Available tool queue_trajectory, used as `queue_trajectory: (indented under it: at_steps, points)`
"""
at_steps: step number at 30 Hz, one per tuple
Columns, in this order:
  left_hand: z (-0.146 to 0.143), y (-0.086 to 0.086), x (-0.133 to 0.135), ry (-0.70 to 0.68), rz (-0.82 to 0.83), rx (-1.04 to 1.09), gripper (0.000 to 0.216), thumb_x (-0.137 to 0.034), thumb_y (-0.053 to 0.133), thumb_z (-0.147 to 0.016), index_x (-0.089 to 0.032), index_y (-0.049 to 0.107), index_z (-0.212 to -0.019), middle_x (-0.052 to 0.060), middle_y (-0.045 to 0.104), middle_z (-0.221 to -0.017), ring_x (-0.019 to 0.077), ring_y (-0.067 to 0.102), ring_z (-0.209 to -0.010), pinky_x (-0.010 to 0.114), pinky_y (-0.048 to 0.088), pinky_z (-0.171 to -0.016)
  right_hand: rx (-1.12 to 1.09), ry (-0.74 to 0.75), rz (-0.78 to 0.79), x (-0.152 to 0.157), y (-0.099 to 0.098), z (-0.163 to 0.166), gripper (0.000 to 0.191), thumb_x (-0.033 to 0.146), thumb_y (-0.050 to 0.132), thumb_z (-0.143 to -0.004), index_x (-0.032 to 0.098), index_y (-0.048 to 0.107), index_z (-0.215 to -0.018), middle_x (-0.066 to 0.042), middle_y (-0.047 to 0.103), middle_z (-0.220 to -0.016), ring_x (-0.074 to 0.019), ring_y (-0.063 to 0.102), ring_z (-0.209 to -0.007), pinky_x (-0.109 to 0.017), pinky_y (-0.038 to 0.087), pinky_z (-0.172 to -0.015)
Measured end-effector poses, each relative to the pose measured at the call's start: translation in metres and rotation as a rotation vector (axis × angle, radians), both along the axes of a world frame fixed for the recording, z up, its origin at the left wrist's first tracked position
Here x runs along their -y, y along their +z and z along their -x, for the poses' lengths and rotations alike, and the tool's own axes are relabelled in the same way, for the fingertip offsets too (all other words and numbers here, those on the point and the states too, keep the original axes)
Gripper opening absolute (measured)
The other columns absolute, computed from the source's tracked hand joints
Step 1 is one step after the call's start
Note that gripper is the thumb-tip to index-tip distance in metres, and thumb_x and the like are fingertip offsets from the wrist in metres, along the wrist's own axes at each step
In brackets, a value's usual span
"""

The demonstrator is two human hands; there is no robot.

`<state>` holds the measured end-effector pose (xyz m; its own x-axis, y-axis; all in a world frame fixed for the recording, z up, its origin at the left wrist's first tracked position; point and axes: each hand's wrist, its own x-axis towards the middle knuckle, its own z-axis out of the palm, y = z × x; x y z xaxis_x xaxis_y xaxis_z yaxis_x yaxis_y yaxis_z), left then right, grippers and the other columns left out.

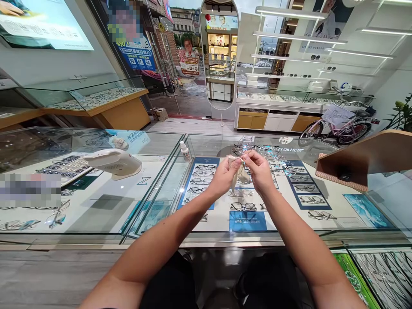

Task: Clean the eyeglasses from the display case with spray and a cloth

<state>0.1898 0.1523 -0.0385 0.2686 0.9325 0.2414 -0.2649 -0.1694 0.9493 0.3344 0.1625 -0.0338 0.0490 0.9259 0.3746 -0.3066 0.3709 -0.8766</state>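
Note:
Both hands are raised in front of me over the glass display counter, with their fingertips close together. My left hand is closed around a beige cloth, which hangs down between the hands. My right hand is closed in a pinch at the upper edge of the cloth. Whether its fingertips also grip something thin, such as part of a pair of glasses, I cannot make out. A small white spray bottle stands on the counter to the left of my hands.
Eyeglasses lie in rows under the counter glass. A white curved device stands at the left, and a wooden stand-like object at the right. Beyond are an oval mirror and a parked bicycle.

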Motion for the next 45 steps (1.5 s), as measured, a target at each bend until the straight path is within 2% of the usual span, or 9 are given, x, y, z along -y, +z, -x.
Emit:
queue_trajectory:
  at_steps: [5, 17, 22, 26, 30, 34, 38, 41, 45]
  points:
    - [0.007, 0.007, -0.001, -0.088, -0.022, -0.122, 0.062, -0.076, 0.076, -0.084, -0.019, 0.06, -0.101, 0.002, 0.066, -0.09, 0.0139, 0.058, -0.075, 0.027, 0.048, -0.069, -0.032, -0.027, 0.01, 0.0, 0.001, -0.005, 0.034, 0.054, 0.089, -0.08, 0.025, 0.072, -0.078, -0.001, 0.064, -0.092, -0.0162, 0.056, -0.082, -0.03, 0.049, -0.078]
    - [0.031, 0.008, -0.029, 0.289, -0.116, -0.135, 0.056, -0.077, 0.06, -0.095, -0.021, 0.06, -0.09, 0.001, 0.063, -0.078, 0.0165, 0.056, -0.071, 0.028, 0.046, -0.069, -0.113, -0.054, 0.044, -0.004, 0.01, -0.019, 0.037, 0.057, 0.091, -0.076, 0.026, 0.071, -0.084, -0.001, 0.069, -0.094, -0.015, 0.057, -0.08, -0.029, 0.048, -0.071]
    - [0.067, 0.01, -0.049, 0.5, -0.205, -0.703, 0.038, -0.059, 0.059, -0.1, -0.024, 0.057, -0.087, 0.003, 0.063, -0.075, 0.0225, 0.058, -0.073, 0.031, 0.04, -0.073, -0.136, 0.014, 0.086, -0.002, 0.015, -0.024, 0.036, 0.053, 0.09, -0.076, 0.026, 0.066, -0.079, -0.002, 0.07, -0.094, -0.0159, 0.061, -0.082, -0.029, 0.049, -0.069]
    - [0.084, 0.004, -0.056, 0.455, 0.014, -1.322, 0.032, -0.054, 0.064, -0.094, -0.022, 0.063, -0.096, 0.015, 0.074, -0.085, 0.0355, 0.07, -0.088, 0.038, 0.044, -0.082, -0.143, 0.089, 0.113, -0.001, 0.016, -0.025, 0.035, 0.05, 0.091, -0.075, 0.026, 0.065, -0.077, -0.002, 0.069, -0.09, -0.0172, 0.061, -0.082, -0.03, 0.05, -0.069]
    - [0.09, -0.002, -0.059, 0.384, 0.098, -1.512, 0.042, -0.06, 0.063, -0.092, -0.019, 0.066, -0.1, 0.024, 0.078, -0.101, 0.0423, 0.072, -0.103, 0.043, 0.047, -0.087, -0.115, 0.178, 0.132, -0.001, 0.015, -0.026, 0.035, 0.05, 0.09, -0.075, 0.026, 0.065, -0.075, -0.001, 0.065, -0.085, -0.0172, 0.059, -0.081, -0.03, 0.05, -0.07]
    - [0.091, 0.006, -0.057, 0.433, 0.163, -1.497, 0.048, -0.06, 0.072, -0.088, -0.015, 0.071, -0.103, 0.03, 0.076, -0.108, 0.0508, 0.07, -0.113, 0.053, 0.045, -0.097, -0.126, 0.262, 0.175, 0.0, 0.016, -0.027, 0.034, 0.049, 0.09, -0.075, 0.025, 0.067, -0.075, -0.001, 0.063, -0.085, -0.0171, 0.058, -0.08, -0.03, 0.05, -0.07]
    - [0.08, 0.022, -0.044, 0.584, -0.279, -1.013, 0.046, -0.049, 0.063, -0.098, -0.016, 0.067, -0.128, 0.025, 0.069, -0.133, 0.042, 0.062, -0.13, 0.053, 0.041, -0.112, -0.141, 0.348, 0.194, 0.002, 0.018, -0.025, 0.033, 0.047, 0.091, -0.074, 0.024, 0.067, -0.071, -0.001, 0.059, -0.081, -0.017, 0.054, -0.077, -0.03, 0.047, -0.068]
    - [0.063, 0.031, -0.027, 0.437, -0.579, -0.543, 0.063, -0.058, 0.068, -0.096, -0.023, 0.059, -0.147, 0.017, 0.063, -0.147, 0.0325, 0.059, -0.134, 0.046, 0.043, -0.116, -0.118, 0.432, 0.211, 0.003, 0.019, -0.025, 0.033, 0.045, 0.091, -0.075, 0.023, 0.067, -0.069, -0.001, 0.057, -0.077, -0.017, 0.052, -0.074, -0.031, 0.046, -0.069]
    - [0.047, 0.032, -0.013, 0.264, -0.652, -0.434, 0.076, -0.057, 0.09, -0.079, -0.024, 0.065, -0.143, 0.015, 0.067, -0.139, 0.0313, 0.062, -0.127, 0.044, 0.046, -0.114, -0.043, 0.542, 0.253, 0.003, 0.017, -0.027, 0.033, 0.046, 0.09, -0.077, 0.022, 0.067, -0.069, -0.002, 0.06, -0.076, -0.018, 0.053, -0.074, -0.033, 0.046, -0.07]
